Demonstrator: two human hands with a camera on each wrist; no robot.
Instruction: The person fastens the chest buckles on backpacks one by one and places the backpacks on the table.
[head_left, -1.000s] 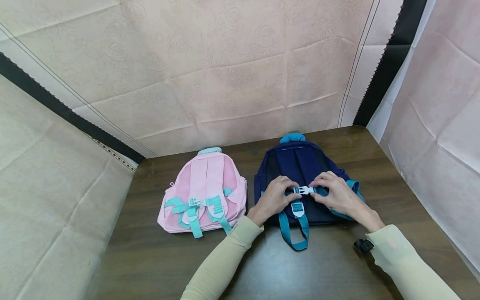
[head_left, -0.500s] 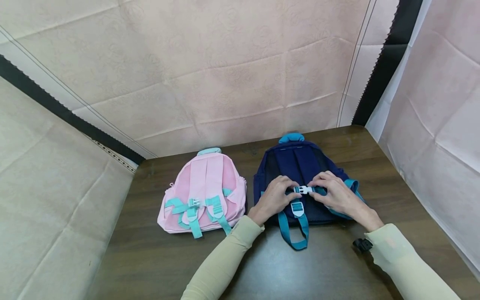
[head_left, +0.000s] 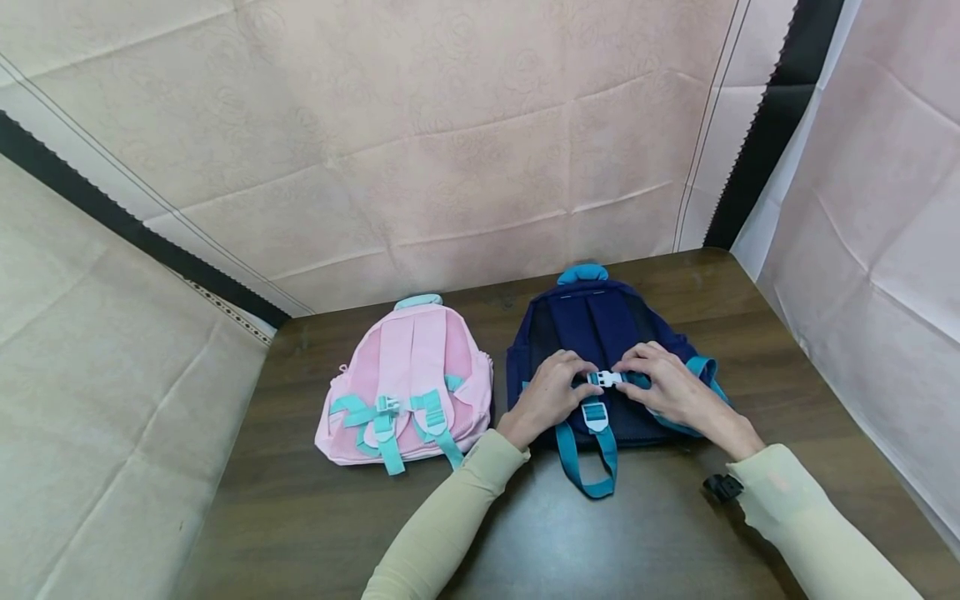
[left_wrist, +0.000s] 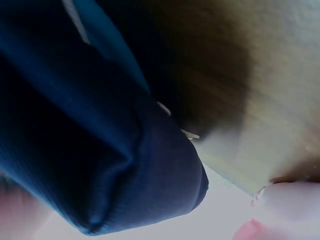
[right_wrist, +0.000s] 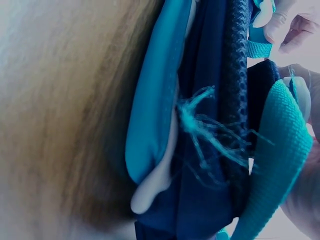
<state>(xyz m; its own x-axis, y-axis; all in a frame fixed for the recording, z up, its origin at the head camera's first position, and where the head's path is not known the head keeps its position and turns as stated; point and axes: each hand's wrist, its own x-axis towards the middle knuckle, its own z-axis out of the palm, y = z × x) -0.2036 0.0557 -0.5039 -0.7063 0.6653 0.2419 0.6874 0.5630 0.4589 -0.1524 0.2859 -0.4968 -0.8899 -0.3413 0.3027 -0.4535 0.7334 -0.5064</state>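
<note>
**White plastic side-release buckle (head_left: 604,378): two-handed hold**

The buckle, short and slotted, lies over the lower middle of a navy fabric backpack (head_left: 592,329) with dark mesh back panels and a padded, arched blue top handle (head_left: 582,273). The backpack lies strap side up on a brown wood-grain table (head_left: 315,525).

Left hand (head_left: 546,390): thumb and fingers pinch the left end of the buckle. Right hand (head_left: 670,385): thumb and fingers pinch the right end, beside flat teal webbing. The buckle halves meet between the hands; full latching cannot be determined.

Below the buckle, a white plastic strap adjuster (head_left: 596,417) carries a flat teal webbing loop (head_left: 573,467) that extends onto the table. The right wrist view shows coarse ribbed webbing and a tuft of frayed teal threads (right_wrist: 200,130) against the backpack's side. The left wrist view shows smooth navy cloth with a rounded corner.

A pink fabric backpack (head_left: 412,358) with mint webbing lies just left of the navy one. Creased, pale patterned cloth (head_left: 465,158) stands behind the table.
</note>
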